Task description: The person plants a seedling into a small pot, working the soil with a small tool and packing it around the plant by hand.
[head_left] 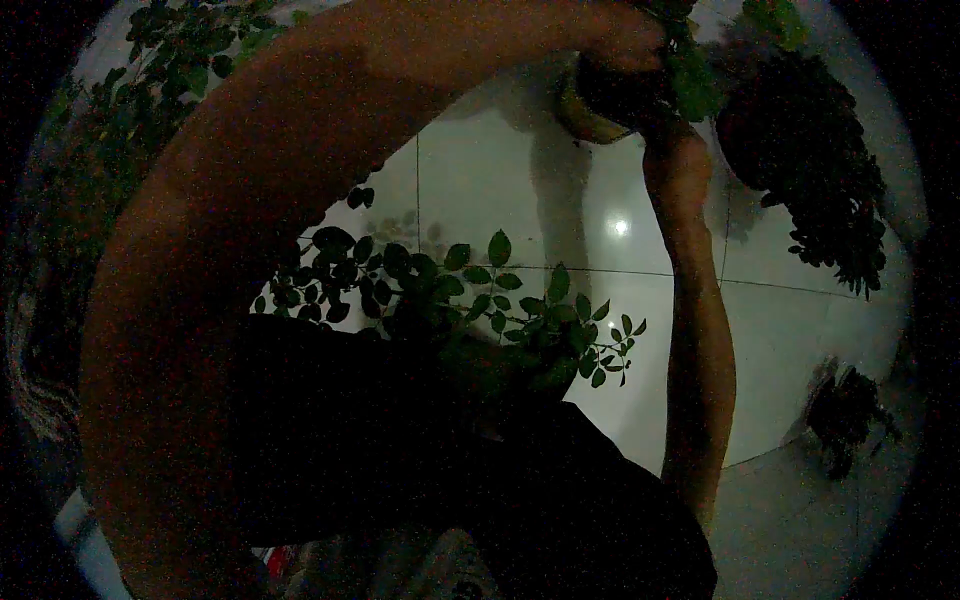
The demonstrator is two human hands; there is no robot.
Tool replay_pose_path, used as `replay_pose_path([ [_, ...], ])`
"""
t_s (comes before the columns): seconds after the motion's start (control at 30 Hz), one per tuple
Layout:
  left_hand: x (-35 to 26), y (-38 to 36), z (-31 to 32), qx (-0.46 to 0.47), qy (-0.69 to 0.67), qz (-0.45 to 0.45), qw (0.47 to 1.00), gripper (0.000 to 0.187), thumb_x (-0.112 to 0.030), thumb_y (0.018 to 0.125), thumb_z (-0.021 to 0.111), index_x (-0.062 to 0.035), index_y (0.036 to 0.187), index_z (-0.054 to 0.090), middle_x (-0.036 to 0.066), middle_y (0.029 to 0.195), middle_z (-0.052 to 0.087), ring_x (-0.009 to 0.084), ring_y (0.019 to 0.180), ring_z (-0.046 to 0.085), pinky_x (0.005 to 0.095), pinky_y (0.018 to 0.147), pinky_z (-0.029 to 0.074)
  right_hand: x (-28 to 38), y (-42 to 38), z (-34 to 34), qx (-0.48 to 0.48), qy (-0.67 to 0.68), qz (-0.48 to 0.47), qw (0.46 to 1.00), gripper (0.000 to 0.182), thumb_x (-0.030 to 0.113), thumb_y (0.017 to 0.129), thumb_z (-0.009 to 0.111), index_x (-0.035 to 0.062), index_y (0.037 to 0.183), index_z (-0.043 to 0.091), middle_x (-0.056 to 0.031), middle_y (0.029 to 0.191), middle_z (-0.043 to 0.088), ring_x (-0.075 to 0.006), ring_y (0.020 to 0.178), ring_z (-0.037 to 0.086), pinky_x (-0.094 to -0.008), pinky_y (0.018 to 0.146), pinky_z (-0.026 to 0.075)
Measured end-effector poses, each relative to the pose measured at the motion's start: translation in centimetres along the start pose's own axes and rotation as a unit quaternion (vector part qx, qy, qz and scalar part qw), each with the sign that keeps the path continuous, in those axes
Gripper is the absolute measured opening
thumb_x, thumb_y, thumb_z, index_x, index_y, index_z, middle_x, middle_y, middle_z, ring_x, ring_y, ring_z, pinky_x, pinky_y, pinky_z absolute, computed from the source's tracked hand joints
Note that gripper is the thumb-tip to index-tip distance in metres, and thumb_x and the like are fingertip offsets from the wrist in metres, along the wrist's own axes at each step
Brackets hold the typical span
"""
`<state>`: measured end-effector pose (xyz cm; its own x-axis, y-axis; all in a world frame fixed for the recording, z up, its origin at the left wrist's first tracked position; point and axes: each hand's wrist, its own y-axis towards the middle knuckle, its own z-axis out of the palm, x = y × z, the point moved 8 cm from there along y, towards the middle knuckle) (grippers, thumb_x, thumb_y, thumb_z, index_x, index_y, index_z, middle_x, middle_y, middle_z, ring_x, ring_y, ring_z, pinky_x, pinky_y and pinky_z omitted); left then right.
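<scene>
In the dim head view, my left hand (pixel 630 42) reaches across the top to a round, yellowish plant pot (pixel 592 122). My right hand (pixel 682 150) comes up from below and meets the dark mass at the pot's right side. A green leafy plant (pixel 692 80) stands against both hands. Its leaves and the deep shadow cover my fingers, so their grip does not show. What the dark mass over the pot's opening is, soil or roots, I cannot make out.
Pale tiles (pixel 480 190) cover the floor. A leafy branch (pixel 500 290) spreads in front of my dark-clothed legs (pixel 400 440). A dark bushy plant (pixel 810 150) stands at right, with a dark clump (pixel 848 415) below it. More foliage (pixel 190 50) fills the upper left.
</scene>
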<state>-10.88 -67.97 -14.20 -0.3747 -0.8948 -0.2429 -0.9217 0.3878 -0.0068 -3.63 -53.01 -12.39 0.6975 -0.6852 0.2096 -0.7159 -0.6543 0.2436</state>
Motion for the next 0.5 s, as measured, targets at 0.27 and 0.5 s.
replay_pose_path([
  [0.27, 0.2, -0.5, -0.6, 0.012, -0.022, -0.008, 1.0, 0.033, -0.026, 0.097, 0.056, 0.003, 0.104, 0.068, 0.026, 0.103, 0.065, 0.039, 0.093, 0.061, 0.0521, 0.085, 0.048, -0.1, -0.1, -1.5, -0.067, 0.034, 0.002, 0.997, 0.009, 0.015, 0.085, 0.067, 0.009, 0.089, 0.073, -0.0179, 0.088, 0.072, -0.0392, 0.08, 0.07, -0.0506, 0.066, 0.055],
  [0.5, -9.5, -6.3, -11.4, 0.026, -0.074, 0.011, 0.997, 0.032, -0.024, 0.095, 0.056, 0.0057, 0.1, 0.068, 0.028, 0.099, 0.064, 0.0404, 0.088, 0.061, 0.0534, 0.081, 0.049, 0.7, 0.6, -0.4, -0.08, 0.02, -0.044, 0.996, 0.009, 0.007, 0.086, 0.068, 0.0062, 0.094, 0.072, -0.0186, 0.086, 0.071, -0.0382, 0.074, 0.069, -0.0457, 0.061, 0.054],
])
